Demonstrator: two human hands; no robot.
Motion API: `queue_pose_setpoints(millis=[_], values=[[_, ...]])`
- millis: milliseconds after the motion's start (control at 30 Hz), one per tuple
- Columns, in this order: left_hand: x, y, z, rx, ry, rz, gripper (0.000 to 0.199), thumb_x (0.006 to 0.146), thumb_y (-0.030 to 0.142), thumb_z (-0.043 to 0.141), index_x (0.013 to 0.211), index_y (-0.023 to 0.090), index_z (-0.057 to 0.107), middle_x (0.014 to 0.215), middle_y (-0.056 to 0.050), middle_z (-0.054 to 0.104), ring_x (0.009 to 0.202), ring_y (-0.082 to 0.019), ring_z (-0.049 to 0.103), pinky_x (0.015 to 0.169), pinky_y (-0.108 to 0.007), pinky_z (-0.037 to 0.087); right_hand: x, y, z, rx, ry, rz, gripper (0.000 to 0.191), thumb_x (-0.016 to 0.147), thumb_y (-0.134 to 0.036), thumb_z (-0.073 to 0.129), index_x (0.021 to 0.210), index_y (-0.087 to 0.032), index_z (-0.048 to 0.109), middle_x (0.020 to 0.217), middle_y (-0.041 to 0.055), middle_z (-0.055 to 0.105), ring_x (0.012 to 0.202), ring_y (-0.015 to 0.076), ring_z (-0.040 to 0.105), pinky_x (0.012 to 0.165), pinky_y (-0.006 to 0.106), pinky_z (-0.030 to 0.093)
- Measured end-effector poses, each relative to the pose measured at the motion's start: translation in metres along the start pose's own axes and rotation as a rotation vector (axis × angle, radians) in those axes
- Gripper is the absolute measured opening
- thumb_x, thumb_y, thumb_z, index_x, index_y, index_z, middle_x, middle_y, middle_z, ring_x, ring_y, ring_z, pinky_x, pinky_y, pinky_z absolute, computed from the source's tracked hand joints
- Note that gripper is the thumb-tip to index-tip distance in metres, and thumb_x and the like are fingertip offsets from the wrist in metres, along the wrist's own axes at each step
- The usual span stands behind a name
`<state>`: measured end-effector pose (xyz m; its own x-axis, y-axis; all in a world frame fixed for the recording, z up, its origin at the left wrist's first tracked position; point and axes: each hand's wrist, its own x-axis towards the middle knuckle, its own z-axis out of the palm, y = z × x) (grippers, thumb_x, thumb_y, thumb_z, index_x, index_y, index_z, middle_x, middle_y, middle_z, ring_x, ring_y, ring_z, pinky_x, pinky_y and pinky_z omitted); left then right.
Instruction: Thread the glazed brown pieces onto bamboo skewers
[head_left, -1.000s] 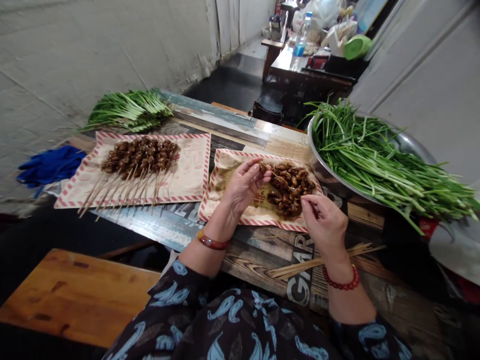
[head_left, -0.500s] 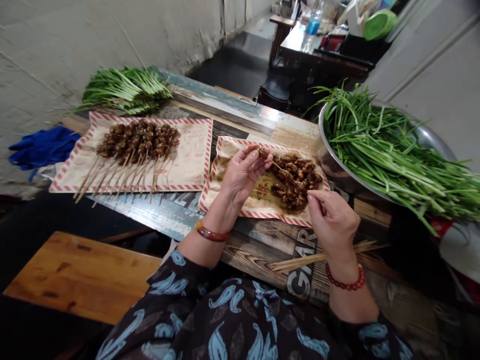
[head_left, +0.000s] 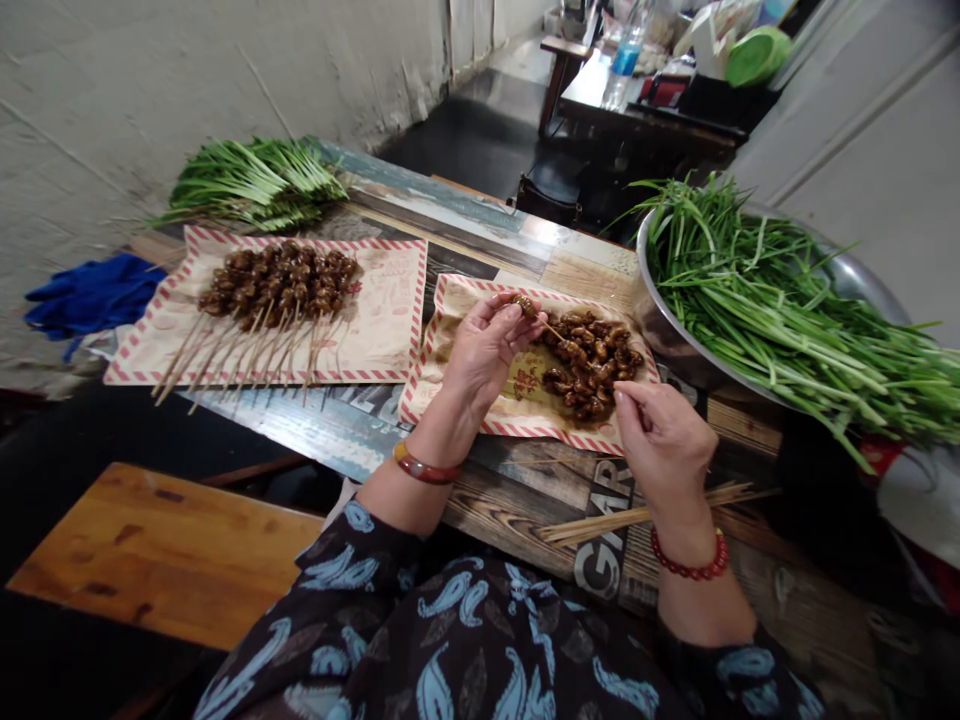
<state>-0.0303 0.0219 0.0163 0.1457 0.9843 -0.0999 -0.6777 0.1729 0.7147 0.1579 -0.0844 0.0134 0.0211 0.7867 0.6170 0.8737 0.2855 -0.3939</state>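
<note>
My left hand point(head_left: 487, 345) pinches a small glossy brown piece of food point(head_left: 523, 304) over the right-hand sheet of printed paper point(head_left: 457, 300). A thin wooden skewer point(head_left: 553, 330) slants from that piece toward my right hand point(head_left: 664, 430), and its middle is hard to follow against the food behind it. The fingers of my right hand are closed on the skewer's near end. Beneath and between my hands lies a pile of loose brown glazed pieces point(head_left: 592, 365). On the left sheet of printed paper point(head_left: 390, 310) rest several loaded skewers point(head_left: 277, 285), their bare ends facing me.
A metal basin point(head_left: 660, 340) heaped with long green chives point(head_left: 795, 300) stands at the right. More cut greens point(head_left: 255, 185) lie at the far left, near blue gloves point(head_left: 94, 295). Bare wooden skewers point(head_left: 600, 525) lie beside my right wrist. A wooden bench point(head_left: 165, 550) is at lower left.
Both hands keep the same hold and almost the same place. The view has shifted very slightly, so the things at the left appear a little farther right.
</note>
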Motion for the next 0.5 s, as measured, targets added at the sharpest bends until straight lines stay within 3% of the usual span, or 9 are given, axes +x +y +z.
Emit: queue_pose_setpoints(millis=[500], values=[[0.0007, -0.0046, -0.0015, 0.079, -0.029, 0.106, 0.022, 0.074, 0.022, 0.074, 0.091, 0.02, 0.061, 0.086, -0.001, 0.072, 0.081, -0.015, 0.07, 0.084, -0.032, 0.055, -0.0018, 0.0025, -0.0005, 0.002, -0.035, 0.013, 0.015, 0.091, -0.025, 0.055, 0.095, -0.023, 0.07, 0.087, 0.0034, 0.073, 0.075, 0.0153, 0.067, 0.074, 0.028, 0.054]])
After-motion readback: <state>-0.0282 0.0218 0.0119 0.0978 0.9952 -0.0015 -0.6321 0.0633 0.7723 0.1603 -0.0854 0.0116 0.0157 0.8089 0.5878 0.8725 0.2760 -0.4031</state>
